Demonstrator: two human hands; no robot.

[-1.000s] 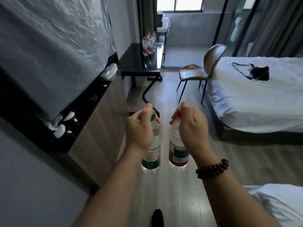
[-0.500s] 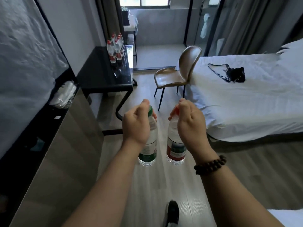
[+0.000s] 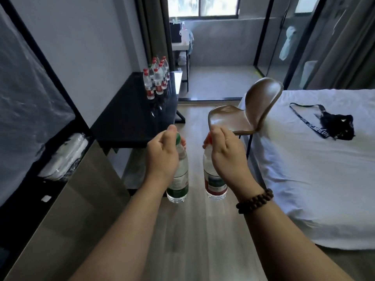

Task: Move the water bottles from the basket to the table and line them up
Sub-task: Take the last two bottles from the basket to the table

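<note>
**Two bottles carried toward the black desk**

Nearest the camera, both forearms reach forward over the pale wood-plank floor (image 3: 203, 230). The left hand (image 3: 162, 157) is closed around the neck of a clear plastic water bottle with a green cap and green label (image 3: 178, 179), which hangs upright below the fist. The right hand (image 3: 227, 157), with a dark wooden bead bracelet (image 3: 254, 201) on its wrist, is closed the same way around the neck of a clear plastic water bottle with a red cap and a red-and-green label (image 3: 215, 183). The two bottles hang side by side, near each other but apart, above the floor. The print on both labels is too blurred to read.

Compared with half a second ago, the hands keep the same grip and spacing, while the room has shifted: the glossy black desk (image 3: 129, 118) now lies closer, and the shoe seen at the lower edge is gone from view.

To the left runs a long wood-fronted cabinet (image 3: 67, 209). Beyond the hands, a cluster of red-capped clear water bottles (image 3: 156, 80) stands upright at the far end of the desk, close together; their labels cannot be read. To the right of the desk stands a brown moulded chair (image 3: 249, 112), just beside a white-sheeted bed (image 3: 314, 179). On the bed lies a black bag with a lettered strap (image 3: 332, 126); the strap shows "MEILUN", the rest unclear.
</note>
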